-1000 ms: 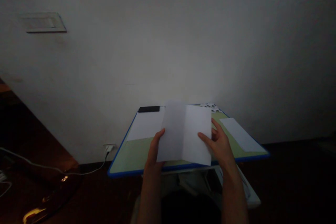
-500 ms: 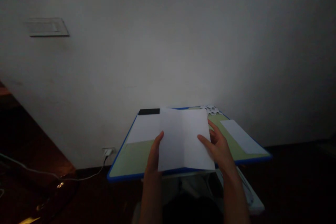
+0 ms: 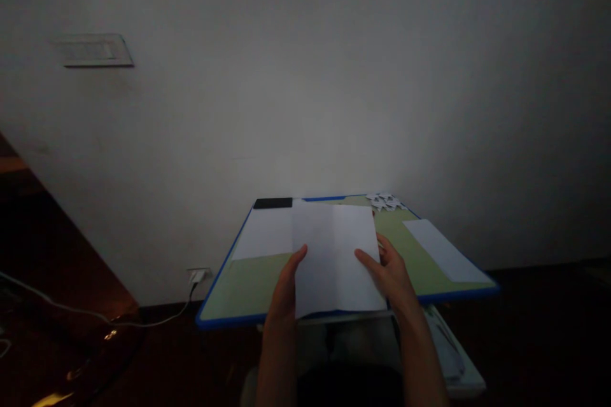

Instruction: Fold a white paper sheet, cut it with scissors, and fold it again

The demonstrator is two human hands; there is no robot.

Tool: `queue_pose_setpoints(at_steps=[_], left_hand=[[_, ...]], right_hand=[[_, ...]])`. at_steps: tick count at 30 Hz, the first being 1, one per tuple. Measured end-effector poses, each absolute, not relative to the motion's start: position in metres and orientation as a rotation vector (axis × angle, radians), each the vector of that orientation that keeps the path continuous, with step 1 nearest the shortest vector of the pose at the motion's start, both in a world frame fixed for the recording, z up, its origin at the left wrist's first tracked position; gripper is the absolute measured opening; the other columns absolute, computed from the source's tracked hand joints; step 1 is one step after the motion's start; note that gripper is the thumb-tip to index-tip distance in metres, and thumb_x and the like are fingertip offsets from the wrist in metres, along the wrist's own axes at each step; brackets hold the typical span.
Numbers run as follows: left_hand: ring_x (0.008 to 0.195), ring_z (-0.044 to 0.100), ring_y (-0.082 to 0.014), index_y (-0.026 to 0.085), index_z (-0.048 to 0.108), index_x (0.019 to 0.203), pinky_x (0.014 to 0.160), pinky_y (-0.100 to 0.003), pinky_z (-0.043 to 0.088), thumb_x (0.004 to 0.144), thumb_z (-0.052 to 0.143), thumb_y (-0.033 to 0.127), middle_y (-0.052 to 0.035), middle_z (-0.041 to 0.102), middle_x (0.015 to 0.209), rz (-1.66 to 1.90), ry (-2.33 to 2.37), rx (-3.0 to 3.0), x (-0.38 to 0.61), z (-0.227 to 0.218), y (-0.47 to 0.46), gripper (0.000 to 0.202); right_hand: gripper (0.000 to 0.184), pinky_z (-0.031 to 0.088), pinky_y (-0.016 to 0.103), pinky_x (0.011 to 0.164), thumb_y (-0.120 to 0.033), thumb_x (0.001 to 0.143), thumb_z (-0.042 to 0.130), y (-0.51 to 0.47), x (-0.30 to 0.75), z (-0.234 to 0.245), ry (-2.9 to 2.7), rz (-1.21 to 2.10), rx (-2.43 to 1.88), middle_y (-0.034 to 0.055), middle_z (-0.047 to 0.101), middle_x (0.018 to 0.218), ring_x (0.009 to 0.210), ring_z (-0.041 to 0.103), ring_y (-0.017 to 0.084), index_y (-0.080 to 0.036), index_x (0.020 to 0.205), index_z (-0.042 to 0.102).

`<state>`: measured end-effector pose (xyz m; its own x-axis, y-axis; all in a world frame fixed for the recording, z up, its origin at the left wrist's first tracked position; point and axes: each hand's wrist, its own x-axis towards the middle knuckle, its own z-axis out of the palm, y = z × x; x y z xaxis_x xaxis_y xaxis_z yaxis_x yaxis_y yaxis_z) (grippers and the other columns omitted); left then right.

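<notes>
A sheet of white paper (image 3: pixel 337 261) is held up between my two hands, above the front of a pale green table (image 3: pixel 252 286) with a blue rim. A faint vertical crease runs down its middle. My left hand (image 3: pixel 286 286) grips the left edge, thumb on the front face and fingers hidden behind. On the right edge, my right hand (image 3: pixel 389 270) pinches the paper with its thumb in front and the fingers behind. Part of another white sheet (image 3: pixel 265 235) lies flat on the table behind and to the left.
A flat black object (image 3: pixel 273 203) lies at the table's back left. Several small folded white paper pieces (image 3: pixel 384 201) are heaped at the back right. A white paper strip (image 3: pixel 443 251) lies along the right side. A plug (image 3: pixel 196 275) with a cable sits in the wall socket.
My right hand has moved slightly left and down, and its fingers have closed more on the paper. My left thumb has shifted a little right. The sheet's top edge sits slightly lower.
</notes>
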<state>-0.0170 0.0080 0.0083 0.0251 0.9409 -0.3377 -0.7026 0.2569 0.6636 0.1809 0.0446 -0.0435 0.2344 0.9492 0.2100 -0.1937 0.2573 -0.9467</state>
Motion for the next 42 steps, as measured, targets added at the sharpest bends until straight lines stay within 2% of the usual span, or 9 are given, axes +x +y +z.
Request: queue_pose_setpoints(at_steps=[3,6,17,22,26,32,37,42], left_hand=[[0.093,0.082,-0.0332,0.004,0.071,0.131,0.087,-0.042,0.065,0.096,0.067,0.025,-0.0169,0.083,0.093,1.305,0.835,0.350,-0.017,0.009,0.010,0.041],[0.090,0.082,-0.0330,0.003,0.070,0.133,0.086,-0.042,0.065,0.098,0.065,0.026,-0.0172,0.083,0.091,1.294,0.833,0.335,-0.018,0.010,0.011,0.042],[0.086,0.082,-0.0319,0.004,0.071,0.129,0.085,-0.040,0.065,0.098,0.065,0.029,-0.0169,0.083,0.090,1.303,0.788,0.362,-0.019,0.003,0.017,0.040],[0.088,0.081,-0.0328,0.005,0.071,0.130,0.086,-0.041,0.065,0.093,0.072,0.030,-0.0173,0.083,0.094,1.286,0.768,0.392,-0.020,0.001,0.019,0.045],[0.088,0.082,-0.0323,0.004,0.071,0.131,0.088,-0.042,0.065,0.096,0.068,0.031,-0.0169,0.083,0.094,1.294,0.804,0.389,-0.020,0.003,0.016,0.044],[0.092,0.082,-0.0334,0.003,0.071,0.131,0.089,-0.043,0.064,0.097,0.068,0.030,-0.0176,0.083,0.095,1.274,0.850,0.372,-0.019,0.005,0.013,0.044],[0.095,0.082,-0.0337,0.004,0.073,0.130,0.089,-0.043,0.065,0.096,0.069,0.026,-0.0171,0.084,0.096,1.266,0.870,0.385,-0.018,0.006,0.011,0.040],[0.097,0.082,-0.0344,0.004,0.071,0.133,0.091,-0.044,0.065,0.099,0.064,0.024,-0.0178,0.084,0.099,1.259,0.843,0.400,-0.019,0.009,0.006,0.040]], right_hand=[[0.063,0.063,0.046,0.083,-0.048,0.065,0.093,0.047,0.180,-0.048,-1.016,0.997,-0.978,0.0111,0.085,0.109,0.096,0.080,0.035,-0.022,0.118,0.071],[0.061,0.062,0.044,0.081,-0.049,0.066,0.092,0.047,0.181,-0.048,-1.021,1.023,-0.963,0.0106,0.085,0.110,0.098,0.080,0.034,-0.023,0.116,0.070],[0.074,0.060,0.038,0.068,-0.051,0.063,0.095,0.043,0.184,-0.041,-0.939,1.087,-0.959,0.0078,0.085,0.097,0.082,0.079,0.030,-0.022,0.124,0.068],[0.071,0.062,0.038,0.072,-0.051,0.066,0.095,0.043,0.182,-0.044,-0.966,1.078,-0.935,0.0078,0.085,0.099,0.087,0.080,0.031,-0.022,0.125,0.067],[0.073,0.063,0.040,0.075,-0.051,0.068,0.093,0.044,0.181,-0.045,-0.984,1.075,-0.935,0.0087,0.085,0.102,0.093,0.080,0.032,-0.022,0.129,0.065],[0.084,0.065,0.046,0.081,-0.052,0.067,0.094,0.043,0.181,-0.042,-0.923,1.081,-0.936,0.0111,0.084,0.113,0.098,0.080,0.035,-0.022,0.138,0.061],[0.070,0.065,0.044,0.082,-0.051,0.069,0.092,0.040,0.179,-0.038,-0.903,1.058,-0.958,0.0115,0.082,0.122,0.105,0.079,0.036,-0.024,0.127,0.065],[0.057,0.064,0.043,0.084,-0.052,0.071,0.090,0.041,0.180,-0.038,-0.895,0.992,-0.967,0.0103,0.083,0.118,0.107,0.078,0.035,-0.022,0.117,0.071]])
